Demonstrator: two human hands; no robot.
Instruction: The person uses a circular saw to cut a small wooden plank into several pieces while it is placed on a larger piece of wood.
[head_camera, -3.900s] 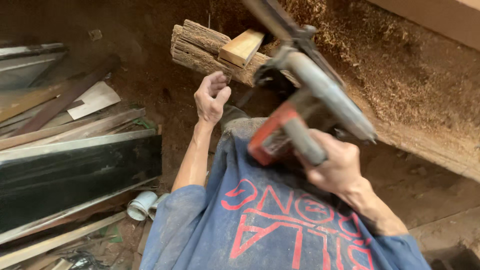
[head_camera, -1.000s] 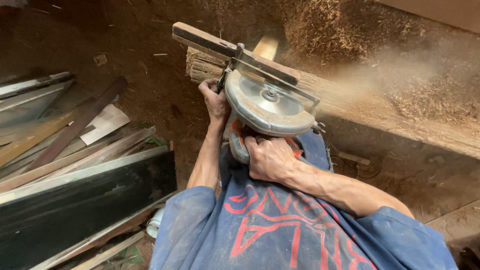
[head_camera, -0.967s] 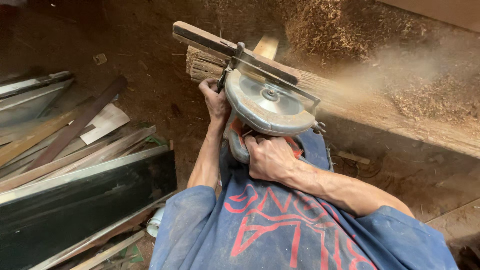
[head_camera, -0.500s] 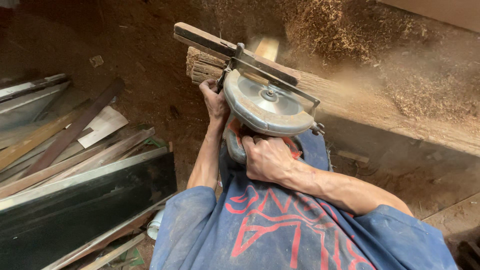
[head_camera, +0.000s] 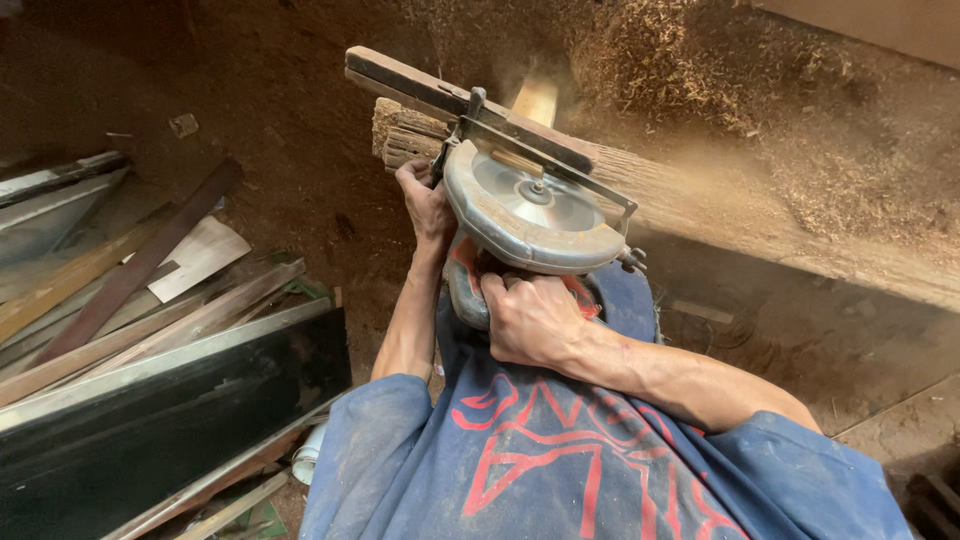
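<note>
Right hand (head_camera: 530, 318) is clenched around the red-and-grey handle of the saw (head_camera: 535, 210), knuckles up, just below the round blade guard. Left hand (head_camera: 425, 200) is closed on the near end of the wood bundle (head_camera: 410, 140), pressing against it right beside the saw's base plate.

Against the frames from a second and half a second ago, little has shifted: both hands keep the same grips, and the saw sits in the same place over the plank (head_camera: 450, 100). Nearly four seconds ago the saw was lifted off to the right, clear of the wood, and the left hand was only reaching toward the bundle.

Materials: the guard is dull, scuffed metal, a shallow disc with a shiny hub; the base plate is a thin steel frame. The plank is dark, weathered timber with square edges, and a paler wood end shows behind it. Sawdust (head_camera: 700, 190) streams to the right in a pale spray (it blurs that stretch) and lies heaped, coarse and fibrous, along the far side.

The plank's long axis runs from upper left to lower right, and the saw's base lies along it, disc face tilted up toward the camera. Metal and wood strips (head_camera: 150, 330) lie at left on the dirt floor.
</note>
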